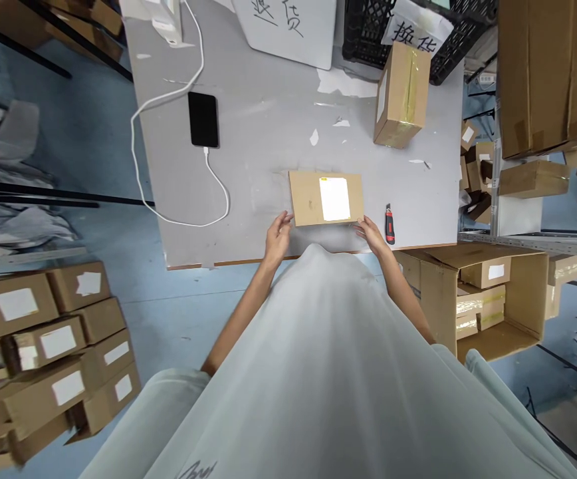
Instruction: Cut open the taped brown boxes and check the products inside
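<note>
A flat brown cardboard box with a white label faces me near the front edge of the table. My left hand is at its lower left corner, fingertips against the side. At the lower right corner, the fingers of my right hand touch the box, so it is held between both hands. Whether its underside rests on the table is hidden. To the right of my right hand lies a red and black utility knife.
A taped carton stands at the back right, before a black crate. On the left, a phone lies on a white cable. A large open carton holds boxes below the table's right edge. Boxes are stacked at the left.
</note>
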The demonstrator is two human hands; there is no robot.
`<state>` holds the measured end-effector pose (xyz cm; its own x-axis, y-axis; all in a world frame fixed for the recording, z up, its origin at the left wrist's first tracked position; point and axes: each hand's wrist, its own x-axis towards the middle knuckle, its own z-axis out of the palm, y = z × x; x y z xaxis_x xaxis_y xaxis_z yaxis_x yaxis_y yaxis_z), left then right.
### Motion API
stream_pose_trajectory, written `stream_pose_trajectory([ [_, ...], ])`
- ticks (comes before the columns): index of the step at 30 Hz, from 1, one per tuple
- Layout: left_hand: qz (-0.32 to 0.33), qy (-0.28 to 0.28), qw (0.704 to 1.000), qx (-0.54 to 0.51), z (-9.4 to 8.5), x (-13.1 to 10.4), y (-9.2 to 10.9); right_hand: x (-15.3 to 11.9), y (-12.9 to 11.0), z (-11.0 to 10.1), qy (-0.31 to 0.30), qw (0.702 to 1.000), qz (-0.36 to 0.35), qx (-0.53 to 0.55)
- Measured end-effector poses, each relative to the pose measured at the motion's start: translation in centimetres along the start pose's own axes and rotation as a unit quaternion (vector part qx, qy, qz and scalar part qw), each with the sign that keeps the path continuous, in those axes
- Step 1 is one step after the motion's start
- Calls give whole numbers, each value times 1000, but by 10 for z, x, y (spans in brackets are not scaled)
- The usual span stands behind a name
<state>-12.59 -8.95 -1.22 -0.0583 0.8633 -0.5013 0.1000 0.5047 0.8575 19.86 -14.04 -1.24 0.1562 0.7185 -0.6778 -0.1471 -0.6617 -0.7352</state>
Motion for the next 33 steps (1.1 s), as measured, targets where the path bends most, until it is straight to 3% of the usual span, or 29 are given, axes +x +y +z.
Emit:
stream_pose_trajectory([
  [5, 77, -37, 996, 19, 11, -20, 25, -9, -6, -17, 11, 1000, 10, 18],
  [11, 129, -24, 991, -8, 8, -8, 43, -23, -22, -22, 11, 993, -114, -36],
  [17, 98, 4, 995, -1, -1, 11, 30, -10, -18, 1, 30, 986, -138, -93],
  [23, 88, 32, 996, 4, -16, 6, 22, 6, -5, 31, 16, 973, -173, -150],
  [26, 78, 40, 996, -1, -15, -2, 29, 12, -5, 35, 47, 967, -188, -167],
  [30, 97, 29, 995, 5, -8, -12, 46, 18, -10, 24, 112, 957, -205, -171],
  [33, 121, 4, 993, 2, -7, -4, 58, 21, -13, 7, 146, 956, -207, -147],
])
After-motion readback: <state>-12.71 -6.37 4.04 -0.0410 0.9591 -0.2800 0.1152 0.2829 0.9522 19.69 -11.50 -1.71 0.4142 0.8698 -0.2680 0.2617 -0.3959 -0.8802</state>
